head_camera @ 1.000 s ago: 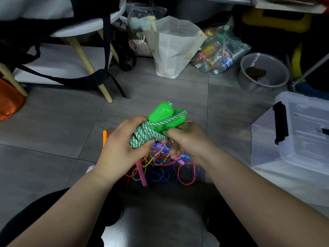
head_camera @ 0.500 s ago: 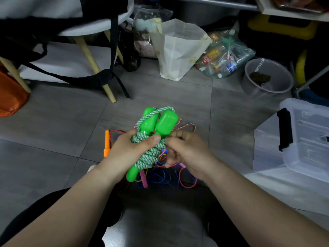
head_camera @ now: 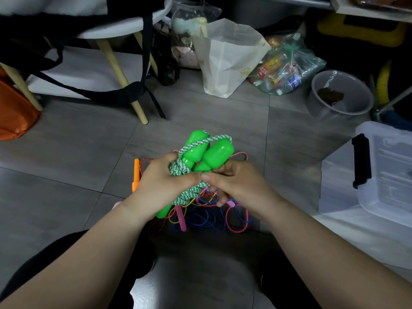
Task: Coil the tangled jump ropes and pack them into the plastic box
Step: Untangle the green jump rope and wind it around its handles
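- Fingers [head_camera: 189,177] of the left hand [head_camera: 159,186] curl tight round the coiled green-and-white jump rope [head_camera: 177,170], held above the floor [head_camera: 66,157].
- Right hand [head_camera: 238,186] fingers pinch the same coil beside its green handles [head_camera: 219,152].
- Tangled thin ropes [head_camera: 207,211] lie on the floor at 6 o'clock of the coil.
- Clear plastic box [head_camera: 383,175] sits at 3 o'clock, well apart.

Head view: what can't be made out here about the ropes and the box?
All in the head view:
green rope: its coil's middle is hidden by the left hand and right hand gripping it.
tangled ropes on the floor: partly behind the hands; their number is unclear.
plastic box: cut off by the right edge; contents cannot be told.
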Demonstrator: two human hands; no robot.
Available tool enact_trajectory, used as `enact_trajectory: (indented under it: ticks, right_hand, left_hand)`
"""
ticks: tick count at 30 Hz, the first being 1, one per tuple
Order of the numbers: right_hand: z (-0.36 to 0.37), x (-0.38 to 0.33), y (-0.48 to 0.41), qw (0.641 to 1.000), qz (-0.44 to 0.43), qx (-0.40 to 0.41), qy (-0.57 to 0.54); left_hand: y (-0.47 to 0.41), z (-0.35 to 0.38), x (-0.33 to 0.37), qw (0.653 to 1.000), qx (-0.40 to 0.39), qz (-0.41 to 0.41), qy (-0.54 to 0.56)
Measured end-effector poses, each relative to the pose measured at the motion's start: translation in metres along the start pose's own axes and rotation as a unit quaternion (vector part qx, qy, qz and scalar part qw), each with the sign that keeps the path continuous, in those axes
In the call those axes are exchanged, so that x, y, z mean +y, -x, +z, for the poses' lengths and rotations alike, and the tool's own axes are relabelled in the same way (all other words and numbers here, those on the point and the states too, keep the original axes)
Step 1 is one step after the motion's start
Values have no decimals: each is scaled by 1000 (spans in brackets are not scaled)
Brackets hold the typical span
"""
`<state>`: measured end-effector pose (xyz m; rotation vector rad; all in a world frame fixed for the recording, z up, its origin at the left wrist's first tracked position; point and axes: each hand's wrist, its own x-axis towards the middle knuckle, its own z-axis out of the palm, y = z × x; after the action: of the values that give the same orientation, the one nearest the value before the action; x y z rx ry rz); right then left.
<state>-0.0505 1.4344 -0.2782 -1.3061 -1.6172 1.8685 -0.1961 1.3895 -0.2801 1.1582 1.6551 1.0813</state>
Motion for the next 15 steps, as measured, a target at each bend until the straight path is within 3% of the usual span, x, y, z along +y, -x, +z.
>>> enact_trajectory:
  ticks: [5,11,15]
  right_hand:
    - [2,-1,-2,999,5,31,35]
    - [-12,-11,-8,983,21,90,-161]
    - [-18,-10,-10,960,41,131,-245]
  left_hand:
    - [1,0,3,1000,-7,13,-17]
    - [-1,2,9,996,17,-47,75]
    - [-1,6,11,987,-24,-81,138]
